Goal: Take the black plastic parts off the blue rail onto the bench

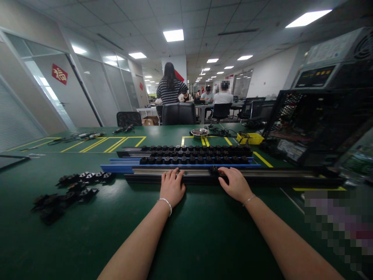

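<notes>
A long black rail (276, 179) with a pale metallic channel lies across the table in front of me. My left hand (172, 188) is over its near wall, fingers curled across the edge into the channel, holding it. Farther right, my right hand (236, 184) has its thumb and forefinger at a small black part (215, 170) sitting in the channel. Its other fingers are partly hidden. Just behind are blue rails (116, 168) and another black rail (124, 154), with rows of small black parts (184, 160) along them.
Loose black parts (72, 190) lie on the green table (122, 233) at left. Farther back are a metal bowl (199, 133), a yellow tray (250, 138) and cables (223, 132). An open computer case (320, 120) stands at right. People and chairs (179, 114) are beyond.
</notes>
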`<move>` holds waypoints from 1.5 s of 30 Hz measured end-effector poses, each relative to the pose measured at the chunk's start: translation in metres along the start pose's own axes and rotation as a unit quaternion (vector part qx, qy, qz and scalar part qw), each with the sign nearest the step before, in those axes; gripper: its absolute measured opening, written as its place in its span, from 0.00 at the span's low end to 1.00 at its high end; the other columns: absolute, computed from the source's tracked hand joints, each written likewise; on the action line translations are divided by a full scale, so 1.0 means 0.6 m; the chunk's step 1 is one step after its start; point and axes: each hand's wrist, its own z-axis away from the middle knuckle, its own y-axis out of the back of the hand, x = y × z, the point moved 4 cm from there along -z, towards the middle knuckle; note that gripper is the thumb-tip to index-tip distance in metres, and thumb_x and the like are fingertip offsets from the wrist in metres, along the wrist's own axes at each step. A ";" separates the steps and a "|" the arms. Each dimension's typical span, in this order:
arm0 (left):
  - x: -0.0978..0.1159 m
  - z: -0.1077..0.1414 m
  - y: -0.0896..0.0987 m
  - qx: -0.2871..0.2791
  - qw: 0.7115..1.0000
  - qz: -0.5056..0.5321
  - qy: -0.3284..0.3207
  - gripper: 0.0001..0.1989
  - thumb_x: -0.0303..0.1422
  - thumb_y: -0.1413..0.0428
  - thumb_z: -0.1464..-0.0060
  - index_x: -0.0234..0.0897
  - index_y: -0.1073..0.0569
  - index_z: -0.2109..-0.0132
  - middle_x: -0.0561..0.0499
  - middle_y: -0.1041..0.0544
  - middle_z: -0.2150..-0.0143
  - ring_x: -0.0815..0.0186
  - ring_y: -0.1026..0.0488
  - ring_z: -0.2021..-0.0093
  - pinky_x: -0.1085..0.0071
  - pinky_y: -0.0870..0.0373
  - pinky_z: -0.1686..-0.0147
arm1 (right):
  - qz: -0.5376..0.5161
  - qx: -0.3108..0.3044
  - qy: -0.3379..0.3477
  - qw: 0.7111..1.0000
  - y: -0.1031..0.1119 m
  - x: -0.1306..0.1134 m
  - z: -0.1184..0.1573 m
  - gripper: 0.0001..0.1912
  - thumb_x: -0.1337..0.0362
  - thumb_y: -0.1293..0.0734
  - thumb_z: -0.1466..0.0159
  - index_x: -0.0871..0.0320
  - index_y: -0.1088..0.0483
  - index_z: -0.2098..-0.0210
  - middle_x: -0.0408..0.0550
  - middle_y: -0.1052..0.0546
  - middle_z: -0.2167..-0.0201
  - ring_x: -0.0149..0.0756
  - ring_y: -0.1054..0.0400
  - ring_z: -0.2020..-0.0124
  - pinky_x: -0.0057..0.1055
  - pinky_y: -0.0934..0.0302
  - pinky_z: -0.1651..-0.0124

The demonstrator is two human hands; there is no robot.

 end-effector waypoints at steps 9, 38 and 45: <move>0.000 0.000 -0.001 -0.005 1.000 -0.001 0.005 0.23 0.34 0.51 0.50 0.44 0.37 0.45 0.47 0.36 0.42 0.57 0.43 0.43 0.54 0.52 0.42 | -0.006 -0.017 0.019 1.000 -0.004 -0.010 -0.001 0.18 0.61 0.42 0.42 0.58 0.37 0.52 0.51 0.26 0.57 0.42 0.33 0.55 0.46 0.47 0.45; -0.001 -0.001 -0.002 -0.006 1.000 0.005 0.008 0.24 0.33 0.50 0.50 0.45 0.37 0.44 0.47 0.38 0.41 0.56 0.43 0.42 0.53 0.52 0.42 | -0.008 -0.064 0.032 0.997 -0.009 -0.037 -0.006 0.23 0.63 0.42 0.42 0.57 0.40 0.47 0.51 0.28 0.52 0.42 0.37 0.50 0.47 0.49 0.43; -0.003 0.000 -0.006 -0.002 1.000 -0.001 0.002 0.24 0.34 0.51 0.50 0.44 0.38 0.44 0.46 0.38 0.40 0.55 0.43 0.42 0.53 0.52 0.42 | -0.006 -0.080 0.033 0.996 -0.011 -0.045 -0.007 0.24 0.62 0.42 0.42 0.57 0.41 0.45 0.51 0.30 0.49 0.42 0.40 0.47 0.47 0.50 0.42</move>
